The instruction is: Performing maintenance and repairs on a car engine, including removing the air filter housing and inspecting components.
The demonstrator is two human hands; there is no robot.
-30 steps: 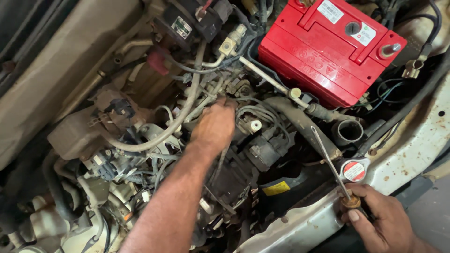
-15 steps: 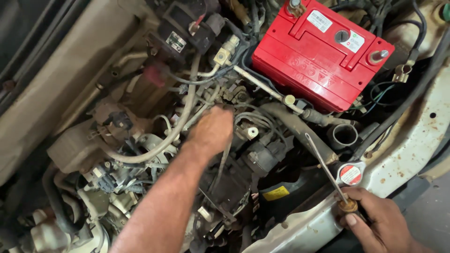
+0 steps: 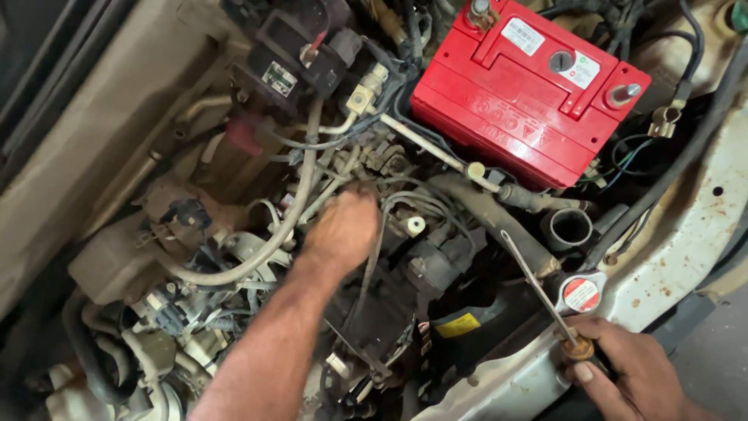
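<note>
Head view: left hand (image 3: 343, 230) buried in grey hoses (image 3: 389, 210) at engine bay centre, grip can't tell; right hand (image 3: 635, 374) clamped on long steel screwdriver (image 3: 538, 281) w/ amber handle, near bay's front edge, below red box battery (image 3: 526, 86).

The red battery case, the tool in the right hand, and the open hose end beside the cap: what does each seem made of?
The red battery case looks like moulded plastic, glossy with crisp ribs. The tool in the right hand has a thin bright shaft, likely steel, and a brownish handle, perhaps wood or plastic. The open hose end looks like matte black rubber, dull and thick-walled.
</note>
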